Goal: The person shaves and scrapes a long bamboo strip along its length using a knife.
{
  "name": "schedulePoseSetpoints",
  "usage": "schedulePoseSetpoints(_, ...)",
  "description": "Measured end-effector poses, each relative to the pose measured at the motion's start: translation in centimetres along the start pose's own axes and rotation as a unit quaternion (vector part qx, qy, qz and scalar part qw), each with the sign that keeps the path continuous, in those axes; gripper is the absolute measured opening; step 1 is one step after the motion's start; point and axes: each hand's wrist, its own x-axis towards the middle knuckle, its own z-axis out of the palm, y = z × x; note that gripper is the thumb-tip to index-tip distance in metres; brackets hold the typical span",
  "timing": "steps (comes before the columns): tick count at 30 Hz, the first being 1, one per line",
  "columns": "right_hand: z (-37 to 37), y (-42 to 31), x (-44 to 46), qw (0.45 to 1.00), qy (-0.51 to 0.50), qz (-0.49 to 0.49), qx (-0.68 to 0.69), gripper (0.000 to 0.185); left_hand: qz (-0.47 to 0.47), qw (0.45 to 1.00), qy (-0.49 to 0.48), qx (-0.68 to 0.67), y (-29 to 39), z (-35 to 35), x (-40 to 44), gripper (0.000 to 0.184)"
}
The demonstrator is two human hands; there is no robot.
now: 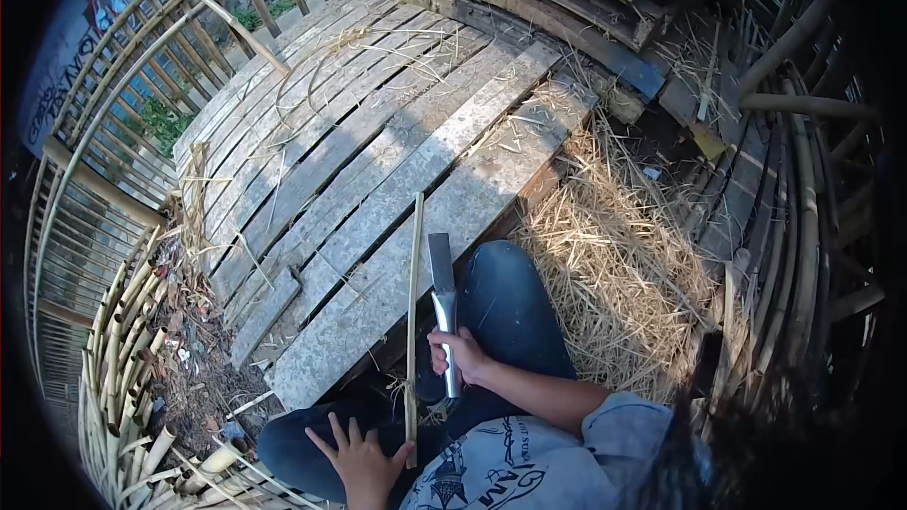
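My right hand [456, 356] is wrapped around the shiny metal handle of a broad-bladed knife [441, 264], whose dark, blunt-ended blade points up and away from me. Just left of the knife, a long narrow bamboo strip [414, 321] runs from my lap out over the edge of the wooden slat platform [378, 189]. Near the strip's lower end, my left hand [364, 458] has its fingers spread over my leg. Its thumb is beside the strip; I cannot tell whether they touch.
Straw-like shavings [624, 264] heap up to the right of my knee. Cut bamboo poles [123, 349] are piled at the left, below a bamboo fence [123, 161]. Stacked pallets [557, 0] stand at the back, and long bamboo poles [808, 198] line the right side. A short board [266, 316] lies on the platform.
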Motion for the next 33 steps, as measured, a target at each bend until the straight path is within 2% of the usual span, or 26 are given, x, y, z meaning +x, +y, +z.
schedulePoseSetpoints(2,-0.3,-1.5,-0.2,0.999,-0.038,-0.012,-0.012,0.014,0.01,0.998,-0.058,-0.028,1.2,-0.4,-0.2,0.051)
schedulePoseSetpoints(3,-0.2,-2.5,-0.5,0.998,-0.062,-0.004,-0.01,0.016,0.003,0.998,-0.055,-0.023,1.5,-0.1,-0.5,0.051)
schedulePoseSetpoints(5,0.2,-4.6,-1.2,0.995,-0.088,-0.002,-0.045,0.018,0.032,0.994,-0.033,-0.1,1.6,0.9,-0.9,0.022)
schedulePoseSetpoints(8,0.5,-7.2,-1.4,0.983,-0.042,0.02,-0.179,0.023,0.054,0.985,0.009,-0.161,1.0,1.8,-0.9,0.019)
schedulePoseSetpoints(9,0.8,-7.8,-1.6,0.982,-0.027,0.036,-0.182,0.024,-0.01,0.962,-0.069,-0.264,0.4,1.3,-0.6,0.018)
schedulePoseSetpoints(10,1.4,-8.5,-2.2,0.982,-0.018,0.048,-0.18,0.024,-0.016,0.961,-0.071,-0.268,0.5,0.6,-0.5,0.018)
schedulePoseSetpoints(12,1.3,-8.8,-2.2,0.989,-0.007,0.079,-0.124,0.023,-0.151,0.922,-0.046,-0.353,0.6,-0.8,-0.2,0.016)
schedulePoseSetpoints(13,1.1,-8.9,-2.1,0.988,-0.027,0.108,-0.103,0.023,-0.139,0.918,0.011,-0.371,0.2,-0.9,0.0,0.014)
schedulePoseSetpoints(16,1.1,-9.3,-1.2,0.981,-0.061,0.161,-0.091,0.022,-0.159,0.915,0.027,-0.371,0.1,-2.4,0.2,0.012)
schedulePoseSetpoints(17,1.3,-9.5,-1.1,0.971,-0.051,0.176,-0.155,0.022,-0.164,0.914,0.029,-0.371,-0.1,-2.7,0.2,0.011)
schedulePoseSetpoints(19,1.4,-10.4,-0.2,0.949,-0.054,0.205,-0.233,0.023,-0.086,0.974,-0.009,-0.209,-1.0,-2.8,0.1,0.009)
schedulePoseSetpoints(23,2.1,-12.2,1.3,0.949,-0.014,0.156,-0.272,0.023,-0.12,0.96,-0.003,-0.252,-3.0,-4.0,0.4,0.011)
schedulePoseSetpoints(27,2.0,-11.1,1.3,0.927,0.0,0.138,-0.348,0.024,-0.095,0.962,0.006,-0.255,-4.0,-4.9,0.7,0.008)
schedulePoseSetpoints(29,1.8,-10.3,0.4,0.916,-0.014,0.157,-0.369,0.025,-0.17,0.952,-0.091,-0.239,-4.2,-5.6,1.5,0.009)
schedulePoseSetpoints(30,1.8,-10.7,0.2,0.914,-0.017,0.163,-0.37,0.025,-0.176,0.95,-0.094,-0.239,-4.5,-5.3,1.5,0.009)
schedulePoseSetpoints(32,1.4,-12.2,-0.4,0.887,-0.03,0.152,-0.435,0.025,-0.12,0.969,-0.023,-0.216,-5.1,-4.5,1.7,0.015)
schedulePoseSetpoints(33,1.4,-13.6,-0.5,0.878,-0.021,0.142,-0.456,0.025,-0.123,0.968,-0.025,-0.218,-5.1,-4.6,1.9,0.015)
